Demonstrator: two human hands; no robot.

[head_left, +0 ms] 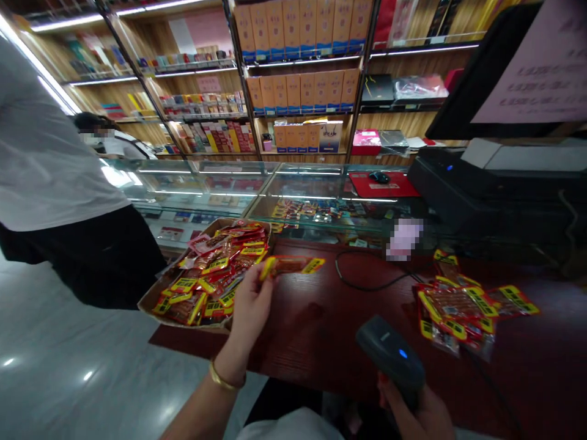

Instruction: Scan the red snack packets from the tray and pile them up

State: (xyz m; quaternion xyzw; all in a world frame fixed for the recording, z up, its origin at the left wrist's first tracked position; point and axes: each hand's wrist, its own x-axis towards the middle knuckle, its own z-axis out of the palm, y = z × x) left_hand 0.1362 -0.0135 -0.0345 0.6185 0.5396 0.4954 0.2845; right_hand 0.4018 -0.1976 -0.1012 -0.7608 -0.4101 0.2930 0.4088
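My left hand pinches one end of a red and yellow snack packet and holds it level above the dark red counter. Just left of it, a cardboard box is filled with several of the same packets. Low at the near edge, my right hand grips a dark handheld barcode scanner with a blue light, its head pointing up and left. To the right on the counter lies a loose pile of the same packets.
A person in a white top and dark bottoms stands at the left, close to the box. Glass display cases run behind the counter, with stocked shelves beyond. A black register sits at right, and a black cable loops across the counter.
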